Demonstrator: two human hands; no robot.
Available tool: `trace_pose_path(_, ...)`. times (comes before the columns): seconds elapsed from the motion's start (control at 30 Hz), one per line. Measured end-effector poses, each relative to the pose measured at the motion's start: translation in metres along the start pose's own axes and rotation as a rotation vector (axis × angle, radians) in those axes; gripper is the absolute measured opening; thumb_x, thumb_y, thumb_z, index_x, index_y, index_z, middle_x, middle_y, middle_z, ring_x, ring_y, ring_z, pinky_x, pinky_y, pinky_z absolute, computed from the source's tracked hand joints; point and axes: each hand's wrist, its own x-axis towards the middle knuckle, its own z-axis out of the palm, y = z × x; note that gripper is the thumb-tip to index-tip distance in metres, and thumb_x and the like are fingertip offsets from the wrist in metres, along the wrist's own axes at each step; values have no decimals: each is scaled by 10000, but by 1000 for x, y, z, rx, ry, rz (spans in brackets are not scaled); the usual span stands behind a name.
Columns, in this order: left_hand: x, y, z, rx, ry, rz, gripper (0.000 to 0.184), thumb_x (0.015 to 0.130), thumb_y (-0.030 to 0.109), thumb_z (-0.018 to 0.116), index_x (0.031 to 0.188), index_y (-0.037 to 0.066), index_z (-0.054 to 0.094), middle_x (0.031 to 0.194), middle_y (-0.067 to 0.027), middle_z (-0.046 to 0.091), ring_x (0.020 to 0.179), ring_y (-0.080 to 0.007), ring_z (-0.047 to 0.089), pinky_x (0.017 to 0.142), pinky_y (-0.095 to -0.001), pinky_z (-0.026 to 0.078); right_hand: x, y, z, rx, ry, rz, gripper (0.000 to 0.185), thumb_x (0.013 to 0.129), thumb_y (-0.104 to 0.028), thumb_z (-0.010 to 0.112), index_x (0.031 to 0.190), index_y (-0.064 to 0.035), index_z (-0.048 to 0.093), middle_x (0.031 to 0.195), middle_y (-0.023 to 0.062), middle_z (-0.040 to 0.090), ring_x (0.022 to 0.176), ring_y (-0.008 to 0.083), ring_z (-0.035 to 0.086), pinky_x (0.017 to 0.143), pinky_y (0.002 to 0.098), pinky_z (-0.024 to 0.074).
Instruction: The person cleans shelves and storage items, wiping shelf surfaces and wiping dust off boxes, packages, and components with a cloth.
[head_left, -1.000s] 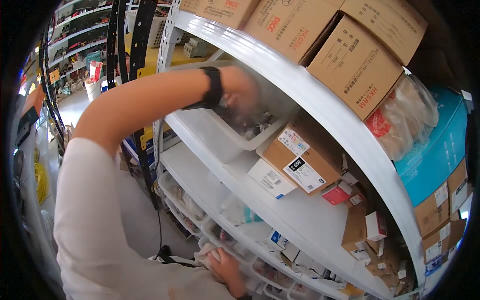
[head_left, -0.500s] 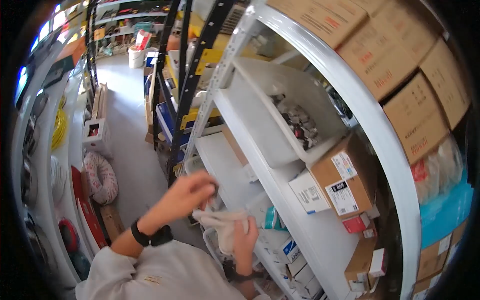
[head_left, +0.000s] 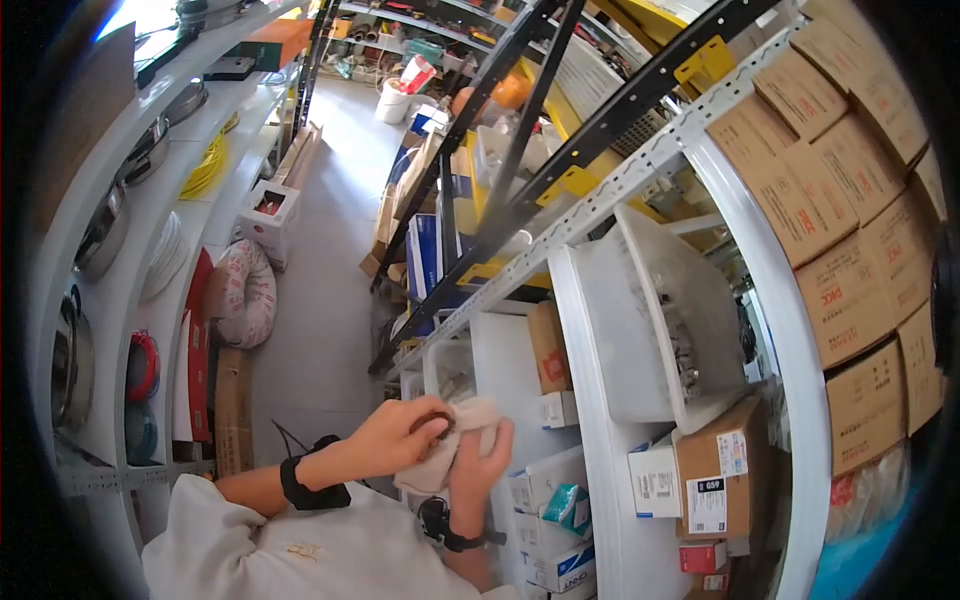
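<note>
My left hand (head_left: 402, 437) is closed, pinching a small dark round thing (head_left: 436, 421) between thumb and fingers. Its kind cannot be made out. Right beside it, my right hand (head_left: 482, 462) grips a cream-coloured cloth (head_left: 478, 412) that is bunched up and partly hangs below the fingers. The dark thing lies against the cloth, and both hands are close together in front of my chest. Black bands sit on both wrists.
To the right, a white shelf (head_left: 625, 545) carries a large translucent bin (head_left: 630, 330), a labelled cardboard box (head_left: 715, 470) and small white boxes. Stacked cartons (head_left: 850, 290) rise farther right. Left, another shelf holds coils and metal pans. A wrapped coil (head_left: 247, 295) stands on the aisle floor (head_left: 320, 270).
My left hand has come to the cloth, where before it was raised apart from it. My right hand keeps hold of the cloth. The view has turned, shifting the shelves rightward.
</note>
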Motion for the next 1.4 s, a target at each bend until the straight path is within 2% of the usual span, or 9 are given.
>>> trace_pose_path(0.13,6,-8,-4,206,262,208,225,981,99,513,1135,7,648,882,-162,688,759,-271,665,707,-356,520,-8,3,7,-26,-164,59,202,897,-157,655,947,16,563,850,84,583,836,165,535,766,352,467)
trace_pose_path(0.43,2,-41,8,139,144,103,408,1038,230,354,1220,10,645,1029,-223,685,977,-347,663,851,-395,498,-19,26,12,194,-35,57,230,897,-149,643,1053,11,591,970,84,634,892,166,588,796,340,496)
trace_pose_path(0.47,2,-42,13,179,201,212,399,1034,234,362,1221,4,629,1018,-231,680,964,-370,661,838,-418,499,-19,30,14,181,-17,43,239,900,-144,636,1077,11,593,989,85,638,897,166,591,798,335,497)
trace_pose_path(0.8,-3,-50,-1,296,268,205,281,1030,225,393,1119,22,566,913,-217,662,842,-426,641,751,-477,502,-22,23,16,-72,-297,-81,276,911,-128,638,1135,27,593,1073,93,645,984,191,608,856,352,488)
trace_pose_path(0.9,-9,-60,12,392,287,190,259,1027,215,403,1135,33,554,881,-219,649,814,-424,638,729,-481,500,-12,17,22,154,9,58,267,879,-108,651,1103,30,606,1046,114,660,972,215,628,842,379,501)
trace_pose_path(1.0,-16,-20,12,302,332,161,264,1027,216,412,1163,38,550,877,-220,649,801,-416,642,715,-472,503,-6,30,20,271,-86,56,293,855,-115,671,1096,40,611,1049,139,669,968,242,637,847,391,507)
trace_pose_path(1.13,-11,-13,1,267,371,166,295,1025,222,422,1211,47,572,875,-206,656,801,-394,647,713,-451,506,-14,19,16,-25,-347,-141,277,894,-162,679,1110,5,634,1024,145,680,954,236,639,838,383,502)
trace_pose_path(1.33,-11,-28,3,265,292,228,299,1032,221,429,1109,31,647,841,-185,652,754,-364,627,698,-423,498,-5,35,-5,277,-10,173,464,920,-201,670,1273,66,530,1168,150,607,1038,226,598,892,377,508)
trace_pose_path(1.4,-8,-25,7,277,291,251,299,1035,220,434,1060,21,656,841,-186,652,725,-364,617,683,-418,496,-5,49,-11,309,-18,143,482,939,-201,650,1313,62,499,1212,145,579,1043,224,594,906,369,507)
